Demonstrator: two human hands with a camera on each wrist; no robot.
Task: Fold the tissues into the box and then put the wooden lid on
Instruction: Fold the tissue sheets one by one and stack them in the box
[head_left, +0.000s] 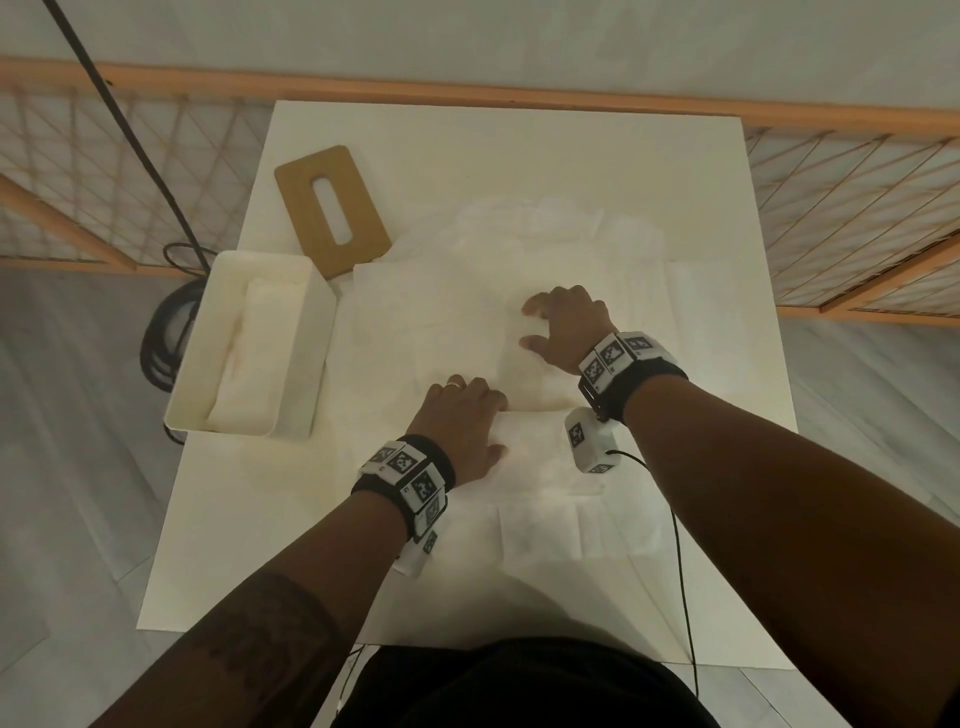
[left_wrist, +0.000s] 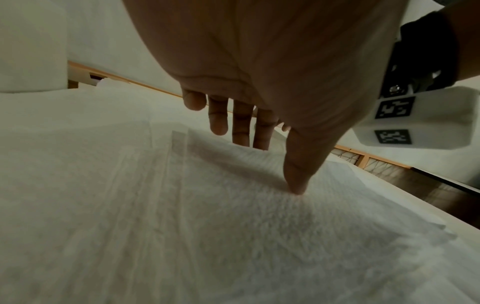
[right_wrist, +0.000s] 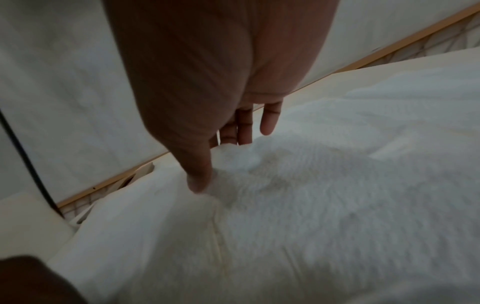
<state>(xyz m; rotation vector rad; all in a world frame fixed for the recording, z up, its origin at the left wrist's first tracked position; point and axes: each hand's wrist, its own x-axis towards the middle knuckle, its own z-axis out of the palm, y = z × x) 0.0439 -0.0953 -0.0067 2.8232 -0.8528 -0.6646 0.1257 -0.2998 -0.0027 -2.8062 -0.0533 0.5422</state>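
White tissues (head_left: 447, 317) lie spread flat over the middle of the white table (head_left: 597, 156), with a rumpled heap (head_left: 561, 223) behind them. My left hand (head_left: 470, 415) lies palm down on a tissue, fingers straight, thumb tip (left_wrist: 296, 189) pressing the sheet (left_wrist: 233, 226). My right hand (head_left: 558, 322) also rests on the tissues farther back, thumb (right_wrist: 198, 185) and fingertips touching the sheet (right_wrist: 311, 205). The white box (head_left: 322, 332) stands at the table's left edge with folded tissue (head_left: 254, 353) inside. The wooden lid (head_left: 358, 208), slotted, lies behind the box.
A black cable (head_left: 130, 130) runs down behind the table's left side to a coil (head_left: 161, 338) on the floor. A wooden-framed mesh railing (head_left: 857, 208) stands behind and to both sides. A thin wire (head_left: 680, 571) hangs from my right wrist unit over the table's right front.
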